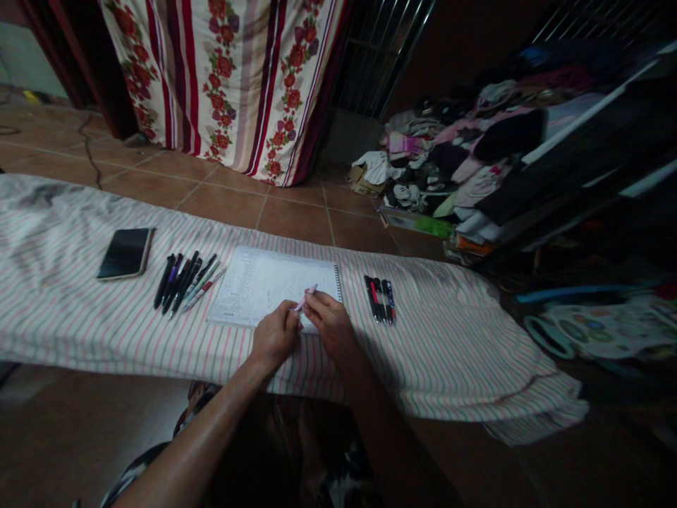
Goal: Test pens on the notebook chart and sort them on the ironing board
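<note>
Both my hands meet over the near edge of a spiral notebook (264, 282) that lies on a striped cloth (63, 303). A pink pen (307, 298) is gripped between them: my left hand (275, 337) pinches its lower end and my right hand (331, 326) closes round its upper part. Left of the notebook lies a row of several pens (186, 281). A smaller group of three pens (379, 298) lies to its right.
A dark phone (125, 253) rests on the cloth at the left. Beyond the cloth are a tiled floor (296, 212), a floral striped mattress (233, 77) standing upright, and a heap of clothes (465, 155) at the right.
</note>
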Action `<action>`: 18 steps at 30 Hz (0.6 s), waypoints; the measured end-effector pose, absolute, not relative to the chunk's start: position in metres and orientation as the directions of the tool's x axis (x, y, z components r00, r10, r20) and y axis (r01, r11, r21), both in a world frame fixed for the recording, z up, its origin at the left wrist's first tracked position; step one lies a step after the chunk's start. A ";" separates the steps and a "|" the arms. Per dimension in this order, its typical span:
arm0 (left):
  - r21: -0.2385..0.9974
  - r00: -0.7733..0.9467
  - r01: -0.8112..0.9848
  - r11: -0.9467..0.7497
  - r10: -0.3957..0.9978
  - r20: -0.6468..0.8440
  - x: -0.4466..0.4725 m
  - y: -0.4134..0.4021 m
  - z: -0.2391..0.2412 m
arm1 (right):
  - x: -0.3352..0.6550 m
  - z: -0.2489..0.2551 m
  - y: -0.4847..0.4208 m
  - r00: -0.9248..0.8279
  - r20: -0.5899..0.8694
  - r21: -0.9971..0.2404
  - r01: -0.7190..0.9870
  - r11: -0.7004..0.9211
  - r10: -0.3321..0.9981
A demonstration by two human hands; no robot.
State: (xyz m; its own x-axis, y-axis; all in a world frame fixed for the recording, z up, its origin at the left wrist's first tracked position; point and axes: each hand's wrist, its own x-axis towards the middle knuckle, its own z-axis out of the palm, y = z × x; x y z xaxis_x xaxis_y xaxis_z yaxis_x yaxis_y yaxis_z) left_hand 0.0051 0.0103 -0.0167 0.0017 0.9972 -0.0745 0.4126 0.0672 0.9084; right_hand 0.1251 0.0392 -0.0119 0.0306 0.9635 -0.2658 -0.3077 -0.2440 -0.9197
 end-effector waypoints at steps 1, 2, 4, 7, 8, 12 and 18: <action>0.910 0.013 0.411 0.055 0.998 -0.066 0.004 0.011 -0.017 | 0.125 -0.013 0.039 0.024 -0.259 -0.922 -0.305 -0.239 0.966; 0.915 0.020 0.400 0.044 0.998 -0.057 0.004 0.011 -0.019 | 0.124 -0.014 0.039 0.021 -0.254 -0.923 -0.305 -0.235 0.967; 0.936 0.018 0.349 0.040 0.999 -0.049 0.005 0.013 -0.023 | 0.123 -0.016 0.040 0.031 -0.257 -0.918 -0.320 -0.234 0.966; 0.975 0.010 0.217 0.048 0.999 -0.051 0.007 0.017 -0.030 | 0.122 -0.016 0.042 0.068 -0.270 -0.907 -0.354 -0.230 0.960; 0.984 0.013 0.173 0.049 0.999 -0.052 0.008 0.017 -0.032 | 0.121 -0.016 0.043 0.078 -0.271 -0.905 -0.362 -0.226 0.960; 0.995 0.031 0.087 0.058 0.998 -0.061 0.009 0.018 -0.035 | 0.118 -0.013 0.044 0.100 -0.272 -0.896 -0.388 -0.214 0.957; 0.982 0.027 0.180 0.060 0.997 -0.066 0.004 0.017 -0.030 | 0.119 -0.011 0.042 0.121 -0.279 -0.891 -0.403 -0.210 0.953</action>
State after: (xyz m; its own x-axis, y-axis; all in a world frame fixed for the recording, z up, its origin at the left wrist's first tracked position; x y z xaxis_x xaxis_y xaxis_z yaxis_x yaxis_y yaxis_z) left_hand 0.0036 0.0165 -0.0303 0.0273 0.9975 -0.0658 0.1803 0.0599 0.9818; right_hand 0.1187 0.0418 -0.0106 0.1214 0.9525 -0.2792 -0.4030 -0.2098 -0.8908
